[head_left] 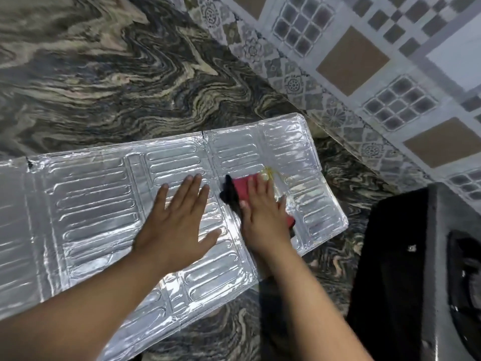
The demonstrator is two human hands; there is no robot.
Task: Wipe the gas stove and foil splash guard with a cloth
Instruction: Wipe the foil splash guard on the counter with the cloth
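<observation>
The silver foil splash guard point(86, 204) lies flat and unfolded on the marbled counter, stretching from the left edge to the centre right. My left hand point(179, 222) rests flat on its middle panel with fingers spread. My right hand point(263, 217) presses a red and black cloth point(240, 190) onto the right-hand panel. A yellowish smear point(270, 173) shows on the foil just beyond my right fingertips. The black gas stove point(400, 269) stands at the lower right, only partly in view.
The dark swirled stone counter point(117, 74) fills the upper left. A patterned tiled wall point(364, 61) runs diagonally along the upper right, close to the foil's far corner.
</observation>
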